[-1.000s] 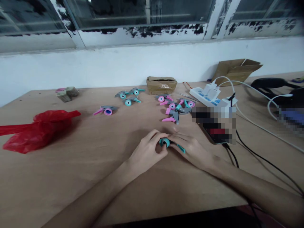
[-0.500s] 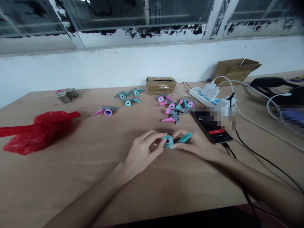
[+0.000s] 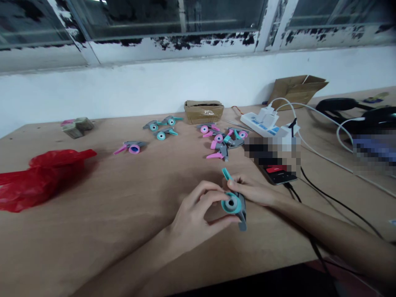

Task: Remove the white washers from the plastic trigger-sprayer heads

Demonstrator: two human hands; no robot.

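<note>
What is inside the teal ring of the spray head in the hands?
The teal ring holds a grey disc with a dark hole in it; what lies deeper cannot be seen.

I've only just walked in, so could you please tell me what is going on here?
A person's left hand is at the round collar of a teal-and-grey trigger sprayer head, while the right hand holds it near its teal trigger. Beyond lie three similar teal-and-grey heads, a lone pink-and-grey one and, further right, a mixed pink-and-teal cluster.
</note>
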